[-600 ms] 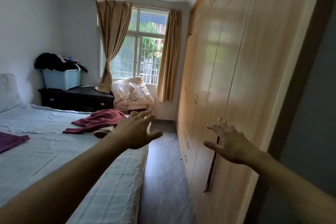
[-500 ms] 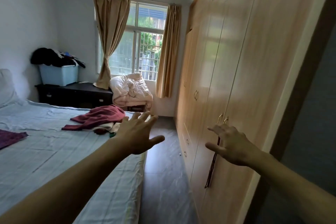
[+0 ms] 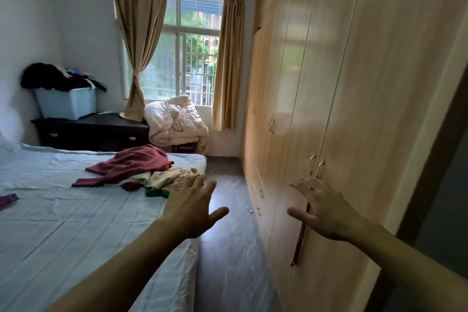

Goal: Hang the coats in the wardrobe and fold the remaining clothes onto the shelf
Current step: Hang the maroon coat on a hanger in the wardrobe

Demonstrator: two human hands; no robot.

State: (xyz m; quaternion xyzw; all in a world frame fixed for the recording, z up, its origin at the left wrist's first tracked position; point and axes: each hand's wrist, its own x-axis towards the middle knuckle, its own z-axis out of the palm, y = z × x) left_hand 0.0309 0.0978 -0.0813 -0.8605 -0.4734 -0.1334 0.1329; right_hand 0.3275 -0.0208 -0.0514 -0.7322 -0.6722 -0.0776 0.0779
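Note:
A tall light-wood wardrobe (image 3: pixel 354 83) with closed doors fills the right wall. Two brass handles (image 3: pixel 315 165) sit just above my right hand (image 3: pixel 326 208), which is spread open close to the doors and holds nothing. A dark red strip (image 3: pixel 298 243) hangs out of the door gap below that hand. My left hand (image 3: pixel 190 206) is stretched forward, fingers apart and empty, over the bed's right corner. On the bed (image 3: pixel 63 223) lies a maroon garment (image 3: pixel 129 164) on top of a cream garment (image 3: pixel 172 176) and something green (image 3: pixel 155 193).
A purple cloth (image 3: pixel 7 200) lies at the bed's left edge. A dark dresser (image 3: pixel 93 130) carries a blue bin (image 3: pixel 67 102) piled with dark clothes. A crumpled duvet (image 3: pixel 177 121) sits under the window. A narrow dark floor aisle (image 3: pixel 228 210) runs between bed and wardrobe.
The view has moved forward and tilted, so the clothes pile appears closer. Both hands stay open and stretched out; the right hand sits nearer the brass handles.

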